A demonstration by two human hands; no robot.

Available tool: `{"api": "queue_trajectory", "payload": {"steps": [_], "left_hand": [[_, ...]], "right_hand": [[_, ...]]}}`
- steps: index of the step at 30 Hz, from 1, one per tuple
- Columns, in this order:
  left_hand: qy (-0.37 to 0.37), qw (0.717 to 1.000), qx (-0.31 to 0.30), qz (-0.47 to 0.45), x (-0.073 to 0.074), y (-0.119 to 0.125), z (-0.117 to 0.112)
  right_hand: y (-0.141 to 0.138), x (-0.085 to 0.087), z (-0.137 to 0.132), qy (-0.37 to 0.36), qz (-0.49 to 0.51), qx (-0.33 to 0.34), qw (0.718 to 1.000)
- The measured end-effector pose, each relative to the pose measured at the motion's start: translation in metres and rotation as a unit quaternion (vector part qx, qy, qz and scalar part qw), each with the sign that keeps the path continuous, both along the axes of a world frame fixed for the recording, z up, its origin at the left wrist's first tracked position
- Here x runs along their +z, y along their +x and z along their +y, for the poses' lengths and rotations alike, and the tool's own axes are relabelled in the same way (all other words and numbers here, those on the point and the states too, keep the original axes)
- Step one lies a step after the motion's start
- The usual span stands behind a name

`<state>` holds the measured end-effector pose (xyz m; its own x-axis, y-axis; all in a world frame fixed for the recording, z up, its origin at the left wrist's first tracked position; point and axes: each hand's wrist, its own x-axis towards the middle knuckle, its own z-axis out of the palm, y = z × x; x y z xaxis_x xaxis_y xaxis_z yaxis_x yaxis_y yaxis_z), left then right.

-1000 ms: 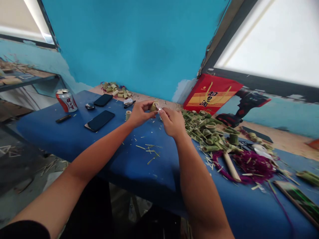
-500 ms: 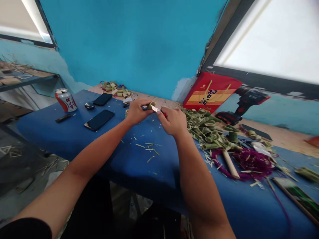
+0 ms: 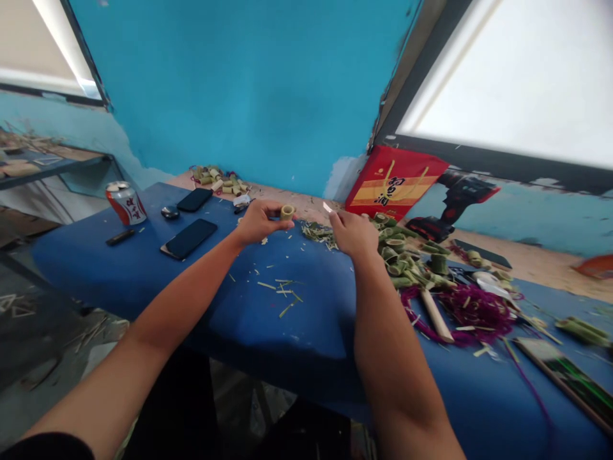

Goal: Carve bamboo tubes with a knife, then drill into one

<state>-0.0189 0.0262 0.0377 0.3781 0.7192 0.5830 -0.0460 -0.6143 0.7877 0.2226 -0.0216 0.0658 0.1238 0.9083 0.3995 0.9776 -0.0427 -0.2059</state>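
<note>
My left hand [image 3: 258,221] pinches a short green bamboo ring [image 3: 287,211] between thumb and fingers, its open end facing me, above the blue table [image 3: 143,268]. My right hand [image 3: 354,233] is a hand's width to the right, closed on a small knife whose pale blade tip [image 3: 327,207] sticks out above the fingers. Just right of that hand lies a heap of cut bamboo pieces [image 3: 407,255]. Thin bamboo shavings [image 3: 285,291] are scattered on the table below both hands.
Two dark phones [image 3: 189,237] [image 3: 194,199], a red can [image 3: 125,202] and a black pen [image 3: 119,237] lie at the left. A red box [image 3: 393,185] and a power drill [image 3: 454,198] stand behind the heap. Purple string [image 3: 479,313] and a wooden stick [image 3: 435,314] lie at the right.
My hands were together with the blade against the ring; now they have drawn apart, the right hand moving right with the knife. The view shifted slightly.
</note>
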Motion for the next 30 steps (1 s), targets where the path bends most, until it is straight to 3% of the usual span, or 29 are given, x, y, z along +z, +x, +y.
{"api": "queue_trajectory", "payload": {"steps": [3,6,9,17,26,30], "left_hand": [[-0.060,0.998,-0.013,-0.033,0.000,0.001,-0.001],[-0.084,0.994,-0.009,-0.067,-0.002,0.003,0.000],[-0.101,0.991,0.001,-0.083,-0.003,0.005,0.000],[-0.105,0.991,0.008,-0.080,-0.001,0.010,-0.006],[-0.032,0.991,0.113,-0.059,-0.005,0.011,-0.003],[-0.041,0.991,0.105,-0.071,-0.007,0.012,-0.001]], "right_hand": [[0.002,0.000,0.000,0.037,0.046,0.051,0.997],[-0.019,-0.001,-0.008,0.068,0.044,0.161,0.984],[-0.043,-0.001,-0.017,0.066,0.027,0.203,0.976],[-0.055,0.002,-0.024,0.050,0.001,0.171,0.984],[-0.061,0.000,-0.026,0.064,-0.024,0.156,0.985],[-0.061,0.000,-0.026,0.081,-0.054,0.155,0.983]]}}
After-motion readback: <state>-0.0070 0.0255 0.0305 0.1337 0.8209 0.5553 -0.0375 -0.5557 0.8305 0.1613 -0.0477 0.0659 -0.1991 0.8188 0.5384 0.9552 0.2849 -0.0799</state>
